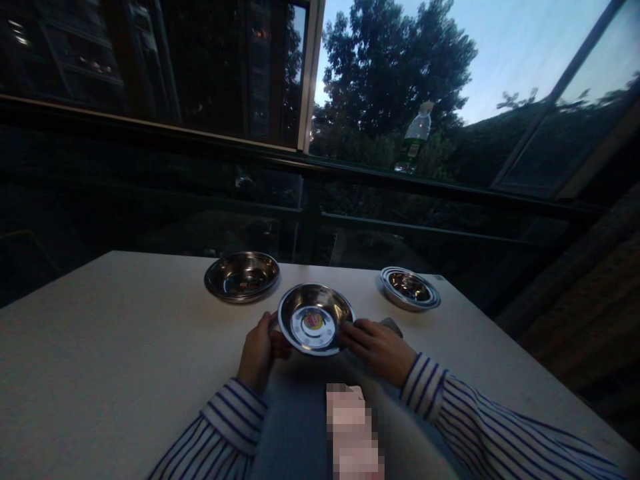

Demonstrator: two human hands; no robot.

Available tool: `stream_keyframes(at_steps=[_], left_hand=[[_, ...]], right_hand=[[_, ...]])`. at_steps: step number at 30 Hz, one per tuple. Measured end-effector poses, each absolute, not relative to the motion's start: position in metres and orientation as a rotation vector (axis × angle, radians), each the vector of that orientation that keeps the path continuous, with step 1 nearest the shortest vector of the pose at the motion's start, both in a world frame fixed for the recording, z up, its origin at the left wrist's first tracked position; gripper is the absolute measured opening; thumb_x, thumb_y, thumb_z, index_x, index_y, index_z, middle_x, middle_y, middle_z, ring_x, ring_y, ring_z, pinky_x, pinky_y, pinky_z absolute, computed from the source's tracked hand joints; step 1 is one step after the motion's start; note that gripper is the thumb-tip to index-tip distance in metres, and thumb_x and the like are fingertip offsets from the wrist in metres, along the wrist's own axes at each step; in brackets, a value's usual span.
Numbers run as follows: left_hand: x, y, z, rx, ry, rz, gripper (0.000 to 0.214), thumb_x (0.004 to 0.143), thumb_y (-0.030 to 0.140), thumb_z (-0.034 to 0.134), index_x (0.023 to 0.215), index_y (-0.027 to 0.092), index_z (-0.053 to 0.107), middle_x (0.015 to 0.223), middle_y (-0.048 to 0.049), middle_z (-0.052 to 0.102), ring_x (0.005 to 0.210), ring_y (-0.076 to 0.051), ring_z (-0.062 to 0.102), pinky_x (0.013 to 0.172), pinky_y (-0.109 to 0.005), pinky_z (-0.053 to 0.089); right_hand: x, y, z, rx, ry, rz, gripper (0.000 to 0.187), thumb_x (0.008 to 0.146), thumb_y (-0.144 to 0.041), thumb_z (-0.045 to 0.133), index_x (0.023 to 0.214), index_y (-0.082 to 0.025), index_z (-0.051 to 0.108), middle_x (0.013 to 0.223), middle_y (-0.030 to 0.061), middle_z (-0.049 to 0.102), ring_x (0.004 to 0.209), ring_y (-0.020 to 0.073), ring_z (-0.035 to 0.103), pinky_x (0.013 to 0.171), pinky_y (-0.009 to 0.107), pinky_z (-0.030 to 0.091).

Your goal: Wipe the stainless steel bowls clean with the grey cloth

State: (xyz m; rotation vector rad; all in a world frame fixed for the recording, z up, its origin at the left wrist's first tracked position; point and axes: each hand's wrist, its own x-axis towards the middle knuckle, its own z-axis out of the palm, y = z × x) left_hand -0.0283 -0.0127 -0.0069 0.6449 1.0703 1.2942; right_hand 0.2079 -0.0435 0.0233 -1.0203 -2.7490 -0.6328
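A shiny metal bowl point(325, 300) with a round yellow and pink sticker on its bottom is tilted toward me above the white table. My left hand point(257, 350) is closed on its left rim, the fingers partly hidden behind the bowl. At the right rim, my right hand point(377, 347) grips too, its fingertips over the inner edge and its thumb out of sight. A grey, rough-looking piece point(391, 327) shows just behind my right hand, partly covered by it.
On the white table point(125, 347) stand a wide metal bowl point(243, 275) at the back left and several nested metal bowls point(410, 290) at the back right. A plastic bottle point(414, 141) stands by the window. A pixelated pink object point(353, 433) lies close to me.
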Motion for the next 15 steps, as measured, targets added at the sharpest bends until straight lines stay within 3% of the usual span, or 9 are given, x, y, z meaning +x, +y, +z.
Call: stream_keyframes(at_steps=[3, 6, 10, 15], left_hand=[[-0.031, -0.011, -0.006, 0.653, 1.076, 1.316, 0.047, 0.078, 0.038, 0.044, 0.107, 0.004, 0.058, 0.039, 0.0017, 0.052, 0.033, -0.014, 0.048, 0.037, -0.025, 0.039], [-0.036, -0.008, -0.006, 0.652, 1.092, 1.362, 0.044, 0.078, 0.036, 0.046, 0.105, 0.003, 0.057, 0.043, -0.0007, 0.056, 0.037, -0.014, 0.052, 0.040, -0.025, 0.041], [-0.039, -0.006, -0.003, 0.639, 1.121, 1.420, 0.037, 0.078, 0.029, 0.047, 0.106, 0.005, 0.055, 0.054, -0.0038, 0.062, 0.047, -0.014, 0.058, 0.048, -0.026, 0.046], [-0.043, -0.013, 0.006, 0.813, 1.342, 1.513, 0.029, 0.073, 0.032, 0.055, 0.092, 0.011, 0.063, 0.070, -0.0063, 0.066, 0.061, -0.017, 0.061, 0.056, -0.029, 0.048]], right_hand=[[0.229, -0.027, 0.022, -1.222, -2.487, -0.379, 0.037, 0.081, -0.006, 0.040, 0.113, -0.013, 0.057, 0.114, 0.0127, 0.059, 0.096, 0.0224, 0.053, 0.081, 0.041, 0.047], [0.239, -0.018, 0.022, -1.308, -2.047, -0.025, 0.032, 0.083, -0.016, 0.041, 0.110, -0.013, 0.059, 0.109, 0.0119, 0.062, 0.100, 0.0216, 0.056, 0.089, 0.043, 0.044], [0.235, -0.021, 0.020, -1.345, -1.527, 0.425, 0.033, 0.076, -0.033, 0.055, 0.104, -0.017, 0.063, 0.106, 0.0088, 0.065, 0.099, 0.0232, 0.059, 0.089, 0.043, 0.044], [0.235, -0.028, 0.010, -1.225, -1.176, 0.711, 0.039, 0.064, -0.037, 0.067, 0.099, -0.018, 0.065, 0.099, 0.0083, 0.067, 0.095, 0.0244, 0.061, 0.089, 0.044, 0.044]])
